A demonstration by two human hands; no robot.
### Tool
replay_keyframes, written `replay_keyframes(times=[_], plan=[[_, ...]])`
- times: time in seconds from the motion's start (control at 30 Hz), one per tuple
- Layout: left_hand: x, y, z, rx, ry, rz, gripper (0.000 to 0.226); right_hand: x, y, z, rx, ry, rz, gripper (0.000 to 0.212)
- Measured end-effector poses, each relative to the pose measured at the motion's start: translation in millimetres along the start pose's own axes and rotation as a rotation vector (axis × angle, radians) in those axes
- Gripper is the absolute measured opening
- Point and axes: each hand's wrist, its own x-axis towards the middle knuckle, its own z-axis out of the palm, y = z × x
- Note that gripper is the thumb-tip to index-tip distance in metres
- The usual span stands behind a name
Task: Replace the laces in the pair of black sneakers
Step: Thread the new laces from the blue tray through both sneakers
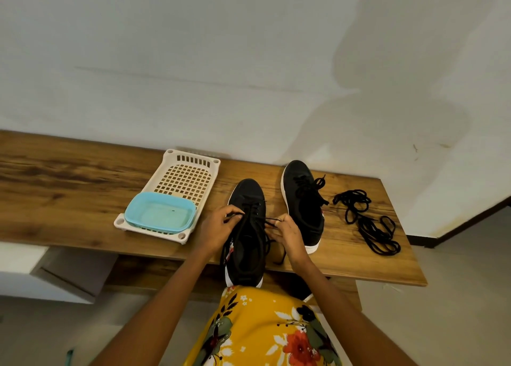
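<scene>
A black sneaker (247, 200) with a white sole lies toe-away on the wooden table (69, 188), its heel past the front edge. My left hand (217, 229) pinches one end of its black lace (250, 208) at the shoe's left side. My right hand (287, 235) pinches the other end at the right side. The second black sneaker (302, 200) stands just to the right, laced, with its lace ends loose. A loose pile of black laces (365, 220) lies further right on the table.
A cream plastic basket tray (190, 162) sits left of the shoes with a light blue tub (160, 213) in its near end. A white wall runs behind the table. The table's right end is near the lace pile. My yellow floral garment (262, 329) is below.
</scene>
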Motion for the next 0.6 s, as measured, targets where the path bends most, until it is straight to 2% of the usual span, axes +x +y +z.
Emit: replay_keyframes(times=[0.17,0.23,0.33,0.4,0.47,0.6], plan=[[2,-5,1,-0.035,-0.014,-0.149,0.013,-5,0,-1,-0.026,-0.026,-0.028,0.014],[2,-4,-1,-0.056,-0.041,-0.185,0.013,-4,0,0,-0.096,-0.018,-0.034,0.019],[0,-3,-2,-0.121,-0.032,-0.180,0.009,-6,-3,3,-0.210,0.025,-0.039,0.023],[-7,-3,0,-0.248,0.008,-0.197,0.002,-6,-3,5,-0.270,0.043,-0.063,0.018],[-13,-4,2,-0.341,0.024,-0.210,0.004,-5,-3,6,-0.325,0.050,-0.083,0.011],[-18,-4,-1,-0.314,-0.042,-0.139,0.011,-7,-6,5,-0.321,0.023,-0.047,0.014]])
